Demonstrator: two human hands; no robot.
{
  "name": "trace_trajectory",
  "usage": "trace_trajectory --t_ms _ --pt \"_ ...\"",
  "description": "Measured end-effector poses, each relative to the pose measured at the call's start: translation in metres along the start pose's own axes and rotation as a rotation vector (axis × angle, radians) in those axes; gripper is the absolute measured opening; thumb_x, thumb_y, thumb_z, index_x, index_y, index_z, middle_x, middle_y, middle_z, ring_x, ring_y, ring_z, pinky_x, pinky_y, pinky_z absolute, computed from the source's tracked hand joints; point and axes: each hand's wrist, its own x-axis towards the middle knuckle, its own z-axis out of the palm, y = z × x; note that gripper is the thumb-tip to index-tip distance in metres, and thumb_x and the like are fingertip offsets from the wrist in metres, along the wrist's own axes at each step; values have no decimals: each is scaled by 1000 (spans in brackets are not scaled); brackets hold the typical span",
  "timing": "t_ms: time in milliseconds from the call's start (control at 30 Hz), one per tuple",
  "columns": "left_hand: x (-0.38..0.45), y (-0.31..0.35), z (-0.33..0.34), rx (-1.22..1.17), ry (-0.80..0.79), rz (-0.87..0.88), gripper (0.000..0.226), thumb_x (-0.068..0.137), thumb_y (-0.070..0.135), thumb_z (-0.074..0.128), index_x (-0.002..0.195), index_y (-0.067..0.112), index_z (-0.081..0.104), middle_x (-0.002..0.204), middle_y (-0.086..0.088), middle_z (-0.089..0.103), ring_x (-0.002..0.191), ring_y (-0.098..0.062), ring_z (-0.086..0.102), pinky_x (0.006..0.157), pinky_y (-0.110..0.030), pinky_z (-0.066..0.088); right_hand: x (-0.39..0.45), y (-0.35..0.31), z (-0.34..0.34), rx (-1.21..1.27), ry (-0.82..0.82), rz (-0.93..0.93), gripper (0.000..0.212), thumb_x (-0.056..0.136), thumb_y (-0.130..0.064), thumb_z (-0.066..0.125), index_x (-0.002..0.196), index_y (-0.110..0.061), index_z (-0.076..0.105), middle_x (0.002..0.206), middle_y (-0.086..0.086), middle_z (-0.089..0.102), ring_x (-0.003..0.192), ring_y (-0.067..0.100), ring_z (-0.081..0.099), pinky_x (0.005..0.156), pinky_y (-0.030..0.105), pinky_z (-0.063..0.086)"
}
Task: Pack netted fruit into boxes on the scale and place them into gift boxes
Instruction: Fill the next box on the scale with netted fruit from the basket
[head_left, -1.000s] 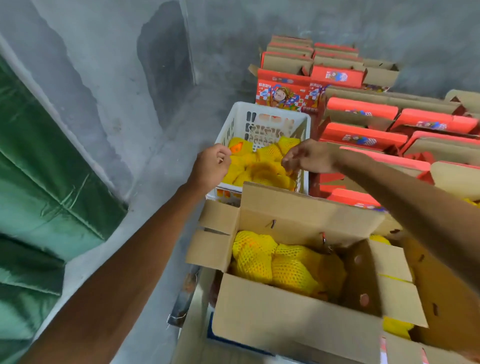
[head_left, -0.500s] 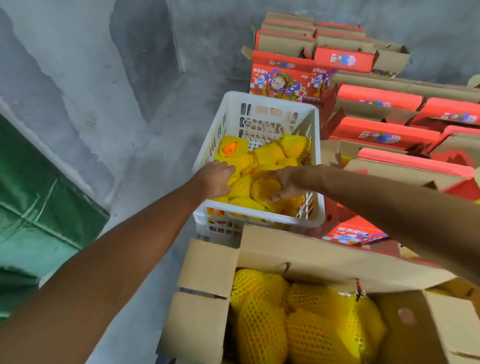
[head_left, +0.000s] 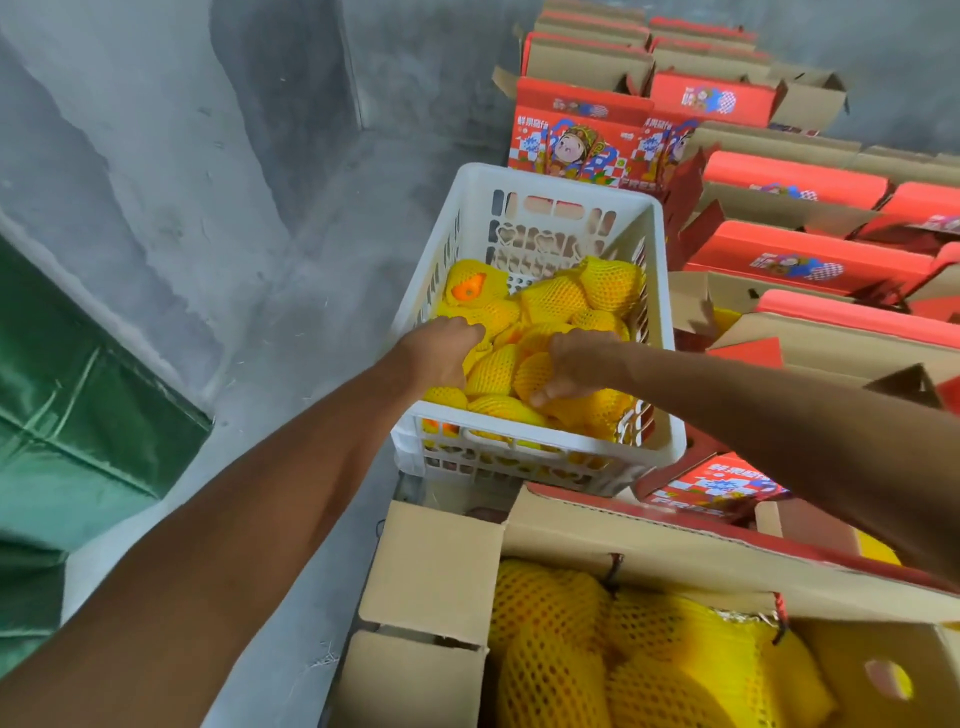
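Note:
A white slatted plastic crate (head_left: 530, 179) stands on the floor, holding several fruits in yellow foam netting (head_left: 561, 296). Both my hands are down inside it. My left hand (head_left: 441, 351) curls its fingers over a netted fruit at the crate's left side. My right hand (head_left: 571, 364) grips another netted fruit (head_left: 532, 371) near the middle, thumb under it. Close to me an open cardboard box (head_left: 436, 561) with its flaps up holds several netted fruits (head_left: 597, 654). The scale is hidden from view.
Red gift boxes (head_left: 805, 260) with open brown flaps stand in rows to the right and behind the crate. One printed red box (head_left: 571, 140) stands upright at the crate's far end. A green tarp (head_left: 67, 415) lies at the left on the grey concrete floor (head_left: 260, 234).
Both hands have dropped from above the crate down into the fruit and closed on netted fruits. The camera has tilted down and moved closer.

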Motion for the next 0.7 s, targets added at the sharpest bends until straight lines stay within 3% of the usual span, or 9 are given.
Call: trace_trajectory --t_ms 100,167,233,300,333,400,500,600,700 --pt "-8 6 -13 -145 86 26 73 82 27 81 147 21 48 144 -12 50 133 -33 46 106 -48 44 -18 3 -20 14 20 52 99 73 -83 64 141 -13 48 135 9 59 119 34 59 80 39 43" --pt "-23 12 -29 -327 205 33 69 82 30 82 144 26 52 147 -9 50 135 -30 46 108 -46 43 -36 6 -40 122 -9 99 98 74 -83 62 141 -13 47 131 12 60 109 32 63 74 35 46" --pt "-45 18 -49 -515 325 37 63 80 33 84 137 29 57 144 -3 55 132 -24 51 105 -40 46 -60 9 -59 372 -17 120 80 76 -79 62 119 -12 56 106 10 62 79 25 69 54 25 49" --pt "-72 26 -73 -697 426 23 57 79 34 86 130 32 62 132 5 63 123 -18 59 100 -34 49 -91 12 -76 608 45 122 65 79 -74 64 92 -10 57 85 6 60 65 21 69 44 23 48" --pt "-87 31 -88 -785 470 10 54 78 33 87 126 33 64 123 9 66 115 -15 63 95 -31 52 -110 13 -86 682 97 118 63 79 -72 65 93 -10 60 83 6 62 68 23 70 48 25 51" --pt "-116 42 -113 -900 551 2 51 75 33 89 122 30 67 112 12 69 102 -11 67 89 -32 56 -151 15 -99 720 241 104 73 77 -71 67 122 -13 61 101 9 69 87 28 70 67 34 56" --pt "-163 62 -142 -964 659 3 53 74 36 89 121 27 70 113 8 72 106 -9 69 93 -32 58 -218 13 -110 724 480 98 89 70 -76 67 136 -17 52 126 13 66 113 35 63 95 44 53" --pt "-213 91 -158 -1002 695 -21 57 70 47 86 122 32 69 113 13 72 106 -3 68 89 -21 57 -291 10 -98 896 627 68 86 55 -80 61 120 -24 61 110 4 72 103 27 68 88 43 55" --pt "-256 127 -157 -899 725 -1 58 75 44 85 127 30 66 121 11 69 111 -4 64 90 -21 55 -351 15 -57 994 712 98 62 58 -73 67 103 -30 65 87 -8 73 85 16 70 76 39 57"
